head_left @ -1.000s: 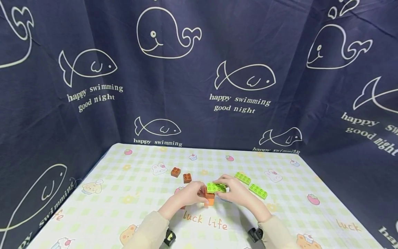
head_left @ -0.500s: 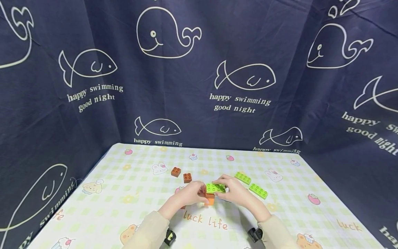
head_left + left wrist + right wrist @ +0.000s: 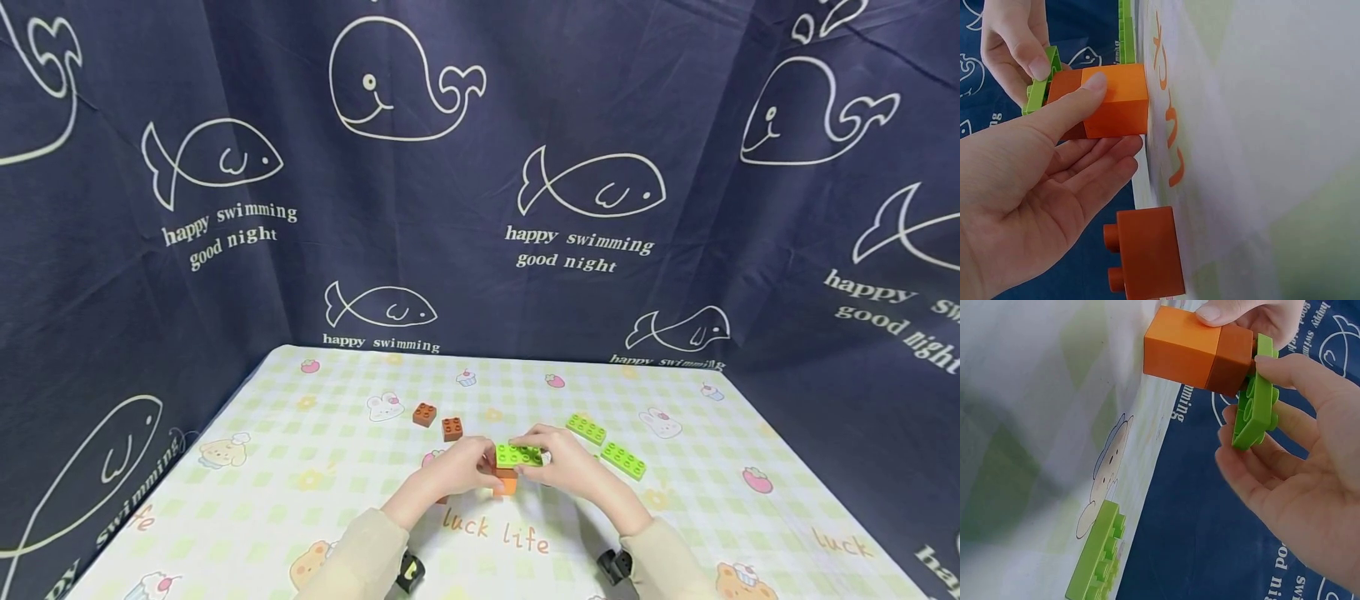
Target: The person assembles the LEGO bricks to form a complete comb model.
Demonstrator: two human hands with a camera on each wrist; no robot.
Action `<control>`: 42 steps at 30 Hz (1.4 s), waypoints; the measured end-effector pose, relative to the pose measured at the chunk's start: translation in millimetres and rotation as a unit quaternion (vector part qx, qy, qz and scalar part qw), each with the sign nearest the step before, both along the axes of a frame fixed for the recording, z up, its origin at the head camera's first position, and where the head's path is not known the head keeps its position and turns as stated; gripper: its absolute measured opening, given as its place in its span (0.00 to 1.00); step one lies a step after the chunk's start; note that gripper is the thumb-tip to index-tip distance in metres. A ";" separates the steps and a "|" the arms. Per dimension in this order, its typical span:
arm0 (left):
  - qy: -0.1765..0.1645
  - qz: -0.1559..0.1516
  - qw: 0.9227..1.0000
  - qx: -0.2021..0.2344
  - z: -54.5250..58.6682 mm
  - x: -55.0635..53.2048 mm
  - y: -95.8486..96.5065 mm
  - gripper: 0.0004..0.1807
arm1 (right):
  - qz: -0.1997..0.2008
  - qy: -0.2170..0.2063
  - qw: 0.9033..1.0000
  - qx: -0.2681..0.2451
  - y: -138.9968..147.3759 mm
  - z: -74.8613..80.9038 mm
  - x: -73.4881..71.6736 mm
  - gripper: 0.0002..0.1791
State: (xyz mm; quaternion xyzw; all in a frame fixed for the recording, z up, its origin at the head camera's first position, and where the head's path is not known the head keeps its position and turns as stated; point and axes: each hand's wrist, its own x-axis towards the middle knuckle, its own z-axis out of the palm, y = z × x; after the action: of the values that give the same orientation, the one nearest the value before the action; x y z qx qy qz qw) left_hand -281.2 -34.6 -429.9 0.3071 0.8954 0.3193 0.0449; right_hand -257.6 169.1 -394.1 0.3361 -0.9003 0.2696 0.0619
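A stack of toy building bricks stands on the table, an orange block [image 3: 504, 486] at the bottom and a brown brick [image 3: 1230, 359] above it. My left hand [image 3: 463, 465] grips this stack from the left, its thumb across the orange side in the left wrist view. A flat light-green brick [image 3: 517, 455] with studs lies over the brown one. Thumb and fingers of my right hand [image 3: 564, 460] pinch it at its right part. In the right wrist view the green brick overhangs the brown one, with its hollow underside partly showing.
Two brown bricks, one [image 3: 424, 414] left of the other [image 3: 452, 428], lie behind my left hand. Another brown brick [image 3: 1150, 253] sits close by my left forearm. To the right are two flat green bricks [image 3: 586, 428] on the patterned tablecloth [image 3: 360, 467]. A dark-blue curtain [image 3: 480, 275] surrounds the table.
My right hand has shifted slightly left with the green brick, which now covers more of the brown one's top. The left hand keeps its grip on the stack.
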 end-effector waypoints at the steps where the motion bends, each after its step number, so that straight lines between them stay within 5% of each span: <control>1: 0.001 0.000 1.000 0.000 0.0 0.1 0.0 0.14 | 0.001 -0.002 1.000 -0.002 0.3 -0.3 -0.3 0.19; 12: -0.003 0.004 1.000 -0.005 0.9 0.2 0.5 0.15 | 0.033 0.003 0.999 -0.030 3.4 -2.4 -5.7 0.17; 42: -0.004 0.004 1.000 -0.004 0.7 -1.2 1.2 0.15 | 0.029 -0.045 0.998 -0.038 6.6 -7.3 -10.3 0.18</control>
State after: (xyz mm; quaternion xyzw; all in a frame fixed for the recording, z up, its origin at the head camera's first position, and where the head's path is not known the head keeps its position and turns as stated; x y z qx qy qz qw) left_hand -282.4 -33.3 -429.2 0.3020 0.8976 0.3176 0.0484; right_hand -267.9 175.7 -401.4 0.3475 -0.8810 0.3199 0.0264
